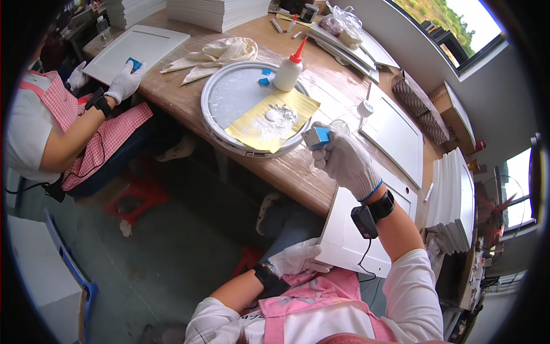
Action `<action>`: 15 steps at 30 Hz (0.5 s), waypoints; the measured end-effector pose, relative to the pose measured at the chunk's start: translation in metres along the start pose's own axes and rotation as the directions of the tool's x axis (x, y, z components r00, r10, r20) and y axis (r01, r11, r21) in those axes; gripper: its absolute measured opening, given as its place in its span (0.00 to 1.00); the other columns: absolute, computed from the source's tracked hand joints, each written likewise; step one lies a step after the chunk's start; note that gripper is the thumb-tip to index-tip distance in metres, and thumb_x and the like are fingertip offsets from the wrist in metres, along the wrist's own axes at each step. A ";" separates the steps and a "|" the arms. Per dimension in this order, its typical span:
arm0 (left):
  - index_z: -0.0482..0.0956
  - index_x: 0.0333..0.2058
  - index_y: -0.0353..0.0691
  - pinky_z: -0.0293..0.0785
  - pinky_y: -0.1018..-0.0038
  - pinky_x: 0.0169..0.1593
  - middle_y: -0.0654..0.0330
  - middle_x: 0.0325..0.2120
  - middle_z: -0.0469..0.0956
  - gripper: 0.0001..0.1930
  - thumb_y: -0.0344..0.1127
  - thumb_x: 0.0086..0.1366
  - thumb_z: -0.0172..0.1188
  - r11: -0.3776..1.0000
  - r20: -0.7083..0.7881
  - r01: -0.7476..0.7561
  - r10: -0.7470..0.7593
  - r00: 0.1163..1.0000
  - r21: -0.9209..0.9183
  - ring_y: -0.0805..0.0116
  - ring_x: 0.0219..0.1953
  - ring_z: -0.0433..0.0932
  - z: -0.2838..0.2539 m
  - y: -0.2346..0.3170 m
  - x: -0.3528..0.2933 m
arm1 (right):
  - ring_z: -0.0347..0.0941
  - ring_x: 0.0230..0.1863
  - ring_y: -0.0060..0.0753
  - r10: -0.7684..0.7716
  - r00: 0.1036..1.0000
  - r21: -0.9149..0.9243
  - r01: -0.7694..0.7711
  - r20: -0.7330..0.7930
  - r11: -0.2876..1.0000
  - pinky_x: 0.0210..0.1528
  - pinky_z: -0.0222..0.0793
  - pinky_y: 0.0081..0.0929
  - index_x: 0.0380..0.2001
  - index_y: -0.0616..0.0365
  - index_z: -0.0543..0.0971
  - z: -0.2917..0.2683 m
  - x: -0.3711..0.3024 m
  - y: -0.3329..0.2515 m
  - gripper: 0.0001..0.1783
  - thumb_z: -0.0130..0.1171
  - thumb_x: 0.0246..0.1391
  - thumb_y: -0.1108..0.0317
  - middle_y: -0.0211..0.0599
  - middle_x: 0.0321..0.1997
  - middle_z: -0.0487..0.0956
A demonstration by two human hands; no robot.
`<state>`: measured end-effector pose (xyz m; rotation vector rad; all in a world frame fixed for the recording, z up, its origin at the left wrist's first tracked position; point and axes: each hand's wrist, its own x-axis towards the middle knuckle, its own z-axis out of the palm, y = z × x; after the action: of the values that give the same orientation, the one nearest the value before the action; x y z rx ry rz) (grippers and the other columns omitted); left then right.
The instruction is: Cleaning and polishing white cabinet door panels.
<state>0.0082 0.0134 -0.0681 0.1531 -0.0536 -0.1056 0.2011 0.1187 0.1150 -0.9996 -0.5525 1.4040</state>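
My right hand [349, 163], in a white knit glove, is raised at the table's edge. Its fingers are closed round a small blue block with a whitish face, like a sanding sponge [322, 136]. Low in front of me, my gloved left hand [297, 258] grips the near left edge of a white panel [344, 243], which leans from my lap onto the table. Just beyond my right hand, a yellow sheet [243, 127] with white powder and paste lies on a round grey lid [213, 103]. A white bottle [287, 75] with a red nozzle and blue scraps [264, 82] share that lid.
At the left, a co-worker's gloved hand [124, 83] holds a blue block on another white panel [137, 49]. A cream cloth [220, 54] lies between. Stacked white panels [450, 200] stand at the right, near a white panel [395, 135]. A red stool [137, 198] is below.
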 end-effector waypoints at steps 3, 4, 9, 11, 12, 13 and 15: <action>0.58 0.67 0.38 0.79 0.59 0.57 0.48 0.58 0.72 0.34 0.44 0.69 0.61 1.000 0.009 -0.007 0.007 1.000 -0.002 0.53 0.56 0.78 0.001 0.000 0.000 | 0.68 0.30 0.24 0.161 0.985 0.008 -0.161 -0.063 0.987 0.32 0.69 0.23 0.49 0.60 0.71 -0.003 0.000 0.004 0.15 0.47 0.69 0.60 0.34 0.34 0.74; 0.57 0.68 0.37 0.79 0.59 0.58 0.47 0.59 0.72 0.34 0.43 0.70 0.60 1.000 0.012 -0.014 0.014 1.000 0.000 0.52 0.56 0.78 0.001 0.001 0.000 | 0.68 0.29 0.25 0.178 0.983 0.054 -0.175 -0.046 0.983 0.31 0.69 0.23 0.46 0.59 0.72 0.004 -0.002 0.004 0.14 0.46 0.68 0.59 0.34 0.34 0.74; 0.57 0.68 0.38 0.79 0.59 0.58 0.48 0.59 0.72 0.34 0.42 0.69 0.61 1.000 0.012 -0.004 0.004 1.000 0.016 0.52 0.57 0.78 0.000 0.005 0.002 | 0.68 0.26 0.27 0.150 0.985 0.065 -0.156 0.089 0.986 0.29 0.68 0.23 0.42 0.58 0.73 0.005 -0.006 0.004 0.13 0.47 0.66 0.59 0.36 0.32 0.74; 0.57 0.68 0.38 0.78 0.59 0.58 0.48 0.59 0.72 0.34 0.42 0.69 0.61 1.000 0.021 0.000 0.000 1.000 0.018 0.52 0.57 0.78 -0.002 0.004 0.002 | 0.68 0.24 0.28 0.197 0.980 0.135 -0.198 0.023 0.971 0.28 0.68 0.24 0.41 0.57 0.74 0.009 -0.007 0.004 0.13 0.48 0.65 0.59 0.37 0.30 0.74; 0.57 0.68 0.38 0.79 0.59 0.58 0.48 0.59 0.72 0.34 0.42 0.69 0.61 1.000 0.019 -0.003 0.003 1.000 0.010 0.52 0.57 0.78 -0.003 0.004 0.002 | 0.68 0.24 0.28 0.195 0.981 0.136 -0.196 0.022 0.971 0.28 0.68 0.24 0.41 0.57 0.74 0.009 -0.007 0.004 0.13 0.48 0.65 0.59 0.37 0.30 0.74; 0.57 0.68 0.38 0.79 0.59 0.58 0.48 0.60 0.72 0.34 0.43 0.69 0.61 1.000 0.017 -0.003 0.003 1.000 0.000 0.52 0.57 0.77 -0.003 0.003 0.002 | 0.68 0.26 0.28 0.187 0.981 0.131 -0.191 0.048 0.973 0.29 0.68 0.24 0.42 0.57 0.73 0.007 -0.009 0.006 0.14 0.49 0.65 0.58 0.37 0.31 0.74; 0.57 0.68 0.38 0.79 0.59 0.58 0.48 0.59 0.72 0.35 0.43 0.69 0.61 1.000 0.011 -0.005 0.005 1.000 0.005 0.52 0.57 0.77 -0.003 0.002 0.001 | 0.68 0.27 0.28 0.175 0.982 0.127 -0.183 0.073 0.975 0.29 0.68 0.24 0.42 0.57 0.73 0.004 -0.010 0.007 0.14 0.49 0.64 0.58 0.38 0.33 0.74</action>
<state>0.0093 0.0160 -0.0702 0.1569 -0.0656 -0.1015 0.1928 0.1087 0.1134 -0.9191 -0.4145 1.6149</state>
